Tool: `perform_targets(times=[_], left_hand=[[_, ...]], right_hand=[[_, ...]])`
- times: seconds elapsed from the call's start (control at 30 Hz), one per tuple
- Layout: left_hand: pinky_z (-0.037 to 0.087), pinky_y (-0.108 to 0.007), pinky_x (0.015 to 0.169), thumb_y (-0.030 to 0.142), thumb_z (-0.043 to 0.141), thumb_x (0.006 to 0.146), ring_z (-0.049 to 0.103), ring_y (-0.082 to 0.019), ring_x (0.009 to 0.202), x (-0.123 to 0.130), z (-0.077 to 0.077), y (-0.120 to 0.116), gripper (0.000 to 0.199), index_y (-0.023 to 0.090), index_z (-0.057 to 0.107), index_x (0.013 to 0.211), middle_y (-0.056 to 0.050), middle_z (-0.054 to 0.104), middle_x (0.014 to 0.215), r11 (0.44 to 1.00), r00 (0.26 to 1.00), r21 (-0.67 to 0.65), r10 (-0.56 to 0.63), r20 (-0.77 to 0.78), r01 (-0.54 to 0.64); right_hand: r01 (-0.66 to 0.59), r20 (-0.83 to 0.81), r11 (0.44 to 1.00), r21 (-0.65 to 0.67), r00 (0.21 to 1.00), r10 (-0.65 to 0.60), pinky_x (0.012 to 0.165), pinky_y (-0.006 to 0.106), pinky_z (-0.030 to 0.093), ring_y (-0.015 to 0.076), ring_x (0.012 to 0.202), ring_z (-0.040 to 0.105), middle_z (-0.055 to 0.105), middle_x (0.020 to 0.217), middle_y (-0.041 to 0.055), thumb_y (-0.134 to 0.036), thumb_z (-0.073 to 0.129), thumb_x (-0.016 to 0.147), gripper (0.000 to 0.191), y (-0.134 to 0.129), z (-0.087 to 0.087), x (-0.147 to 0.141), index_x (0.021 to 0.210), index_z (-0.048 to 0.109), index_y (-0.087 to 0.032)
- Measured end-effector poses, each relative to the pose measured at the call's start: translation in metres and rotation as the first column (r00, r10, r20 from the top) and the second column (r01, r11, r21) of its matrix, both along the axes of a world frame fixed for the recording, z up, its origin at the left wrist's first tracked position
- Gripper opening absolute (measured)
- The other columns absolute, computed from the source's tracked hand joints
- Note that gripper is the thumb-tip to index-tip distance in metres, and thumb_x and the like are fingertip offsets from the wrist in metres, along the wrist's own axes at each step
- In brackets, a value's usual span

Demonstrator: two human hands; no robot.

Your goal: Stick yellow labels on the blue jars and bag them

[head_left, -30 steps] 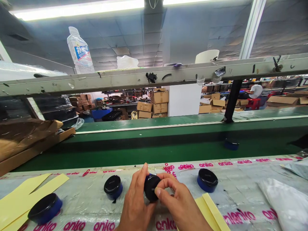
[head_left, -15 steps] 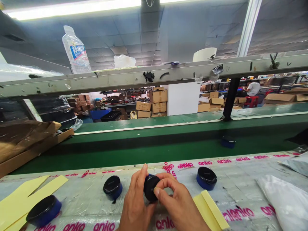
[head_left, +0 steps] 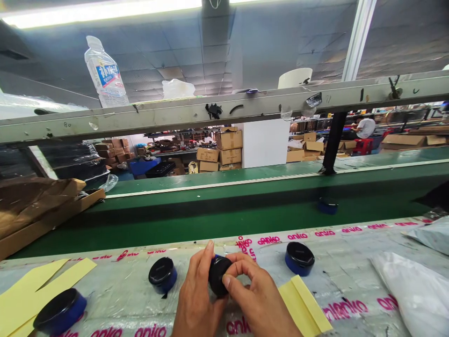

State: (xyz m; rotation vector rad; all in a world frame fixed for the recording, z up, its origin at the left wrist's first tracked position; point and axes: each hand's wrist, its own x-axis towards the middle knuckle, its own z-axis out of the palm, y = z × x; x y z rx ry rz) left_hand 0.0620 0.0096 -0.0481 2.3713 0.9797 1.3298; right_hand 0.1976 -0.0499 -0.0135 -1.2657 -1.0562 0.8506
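A round, puck-shaped piece (head_left: 218,276), black on its face with a blue side, is tipped up on edge between my hands. My left hand (head_left: 198,290) grips it from the left, one finger pointing up along its rim. On the face's right edge, my right hand (head_left: 250,288) presses with thumb and bent forefinger. Similar black-topped blue pieces lie flat around: a piece (head_left: 162,275) just left of my hands, a larger-looking piece (head_left: 60,311) at the lower left, and a piece (head_left: 299,259) to the right. My fingers cover part of the held piece's rim.
Yellow paper strips (head_left: 45,281) lie at left, a yellow pad (head_left: 306,306) at right beside a white plastic bag (head_left: 414,292). Behind the taped worktop runs a green conveyor (head_left: 210,213) carrying a blue piece (head_left: 328,206). A shelf rail (head_left: 168,112) crosses above. A person (head_left: 365,127) sits far off.
The view has shifted slightly, so the background and the table pieces appear a little further left. Both hands keep nearly the same grip on the round piece, which appears turned slightly.
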Motion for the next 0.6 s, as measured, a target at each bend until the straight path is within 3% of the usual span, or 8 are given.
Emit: perform_targets(times=[0.3, 0.6], left_hand=[[0.055, -0.043, 0.098, 0.014, 0.058, 0.088, 0.060, -0.026, 0.121, -0.0005, -0.0006, 0.0009, 0.073, 0.031, 0.029, 0.153, -0.010, 0.056, 0.132, 0.998, 1.000, 0.056, -0.016, -0.010, 0.016], [0.056, -0.044, 0.096, 0.017, 0.059, 0.090, 0.060, -0.027, 0.121, 0.0019, -0.0024, -0.0007, 0.070, 0.031, 0.030, 0.152, -0.011, 0.056, 0.132, 1.000, 1.000, 0.030, 0.003, 0.008, -0.003]], right_hand=[[0.037, 0.037, 0.999, -0.007, 0.999, -0.037, 0.091, 0.036, 0.045, 0.0268, 0.109, 0.062, 0.067, 0.116, 0.0071, -0.029, 0.059, 0.078, 0.012, 0.0007, -0.0028, -0.0005, 0.069, 0.062, -0.022], [0.061, 0.056, 0.997, -0.052, 0.997, -0.058, 0.093, 0.037, 0.046, 0.0281, 0.104, 0.066, 0.071, 0.111, 0.0080, -0.026, 0.063, 0.073, 0.012, 0.0003, 0.0009, 0.0036, 0.064, 0.068, -0.021]])
